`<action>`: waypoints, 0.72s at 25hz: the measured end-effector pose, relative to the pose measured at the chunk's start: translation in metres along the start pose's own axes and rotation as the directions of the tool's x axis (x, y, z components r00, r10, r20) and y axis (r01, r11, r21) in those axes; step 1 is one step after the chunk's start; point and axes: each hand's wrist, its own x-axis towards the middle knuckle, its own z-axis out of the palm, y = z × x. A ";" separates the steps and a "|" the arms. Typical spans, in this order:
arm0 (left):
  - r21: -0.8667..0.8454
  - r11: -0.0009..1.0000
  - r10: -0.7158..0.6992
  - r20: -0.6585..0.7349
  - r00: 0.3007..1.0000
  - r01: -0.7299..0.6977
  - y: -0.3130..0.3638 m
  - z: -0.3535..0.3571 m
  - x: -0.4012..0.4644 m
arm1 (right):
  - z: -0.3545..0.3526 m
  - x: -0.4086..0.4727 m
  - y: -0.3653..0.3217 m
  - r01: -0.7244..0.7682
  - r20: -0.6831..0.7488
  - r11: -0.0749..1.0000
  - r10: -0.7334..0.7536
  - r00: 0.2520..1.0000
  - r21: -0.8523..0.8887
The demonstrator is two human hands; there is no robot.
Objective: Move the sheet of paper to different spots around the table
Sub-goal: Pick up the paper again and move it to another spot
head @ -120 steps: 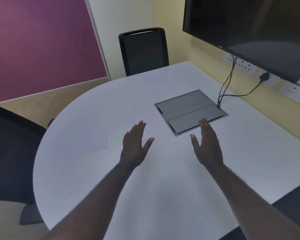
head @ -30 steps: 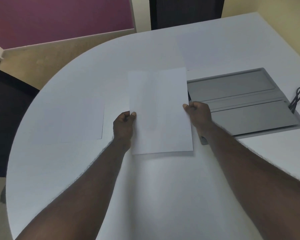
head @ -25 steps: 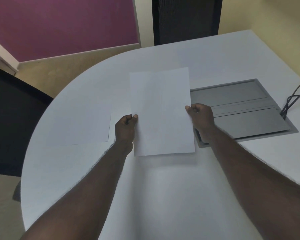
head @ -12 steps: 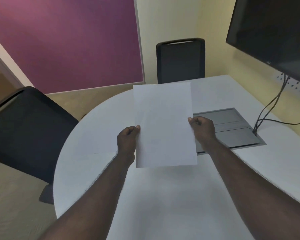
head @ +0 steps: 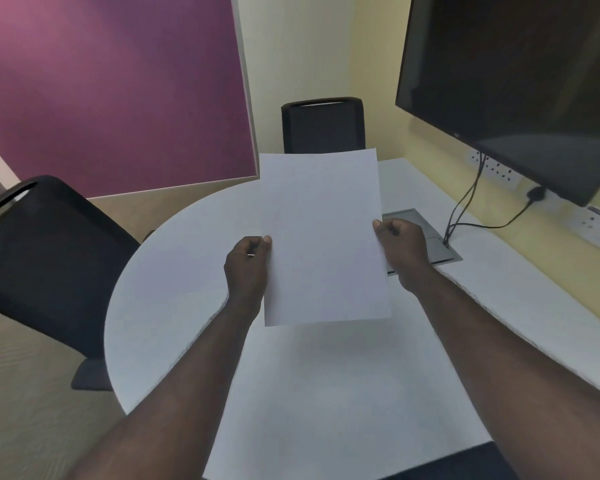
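A blank white sheet of paper [head: 323,237] hangs upright in the air above the middle of the white table [head: 326,393]. My left hand [head: 248,268] pinches its left edge about halfway down. My right hand [head: 400,245] pinches its right edge at the same height. The sheet hides part of the table and the lower part of the far chair. A second sheet, barely visible, lies flat on the table to the left [head: 174,268].
A grey cable hatch [head: 437,247] is set into the table right of my right hand, with black cables [head: 465,209] rising to wall sockets. A dark screen [head: 516,81] hangs at the right. Black chairs stand at the far side [head: 323,124] and left [head: 45,258].
Both hands went from open above the table to pinching the sheet and lifting it. Over the last second the sheet has come up more upright and my view has tilted upward.
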 end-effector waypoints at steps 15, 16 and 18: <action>-0.004 0.994 0.111 0.123 0.986 -0.111 0.025 0.108 -0.118 | -0.175 -0.027 0.020 0.024 -0.070 0.999 -0.026 0.997 -0.041; -0.006 0.994 0.110 0.116 0.987 -0.110 0.026 0.119 -0.128 | -0.188 -0.026 0.025 0.033 -0.064 0.998 -0.035 0.997 -0.045; -0.009 0.995 0.104 0.084 0.991 -0.104 0.027 0.142 -0.147 | -0.214 -0.023 0.035 0.052 -0.040 0.996 -0.055 0.998 -0.070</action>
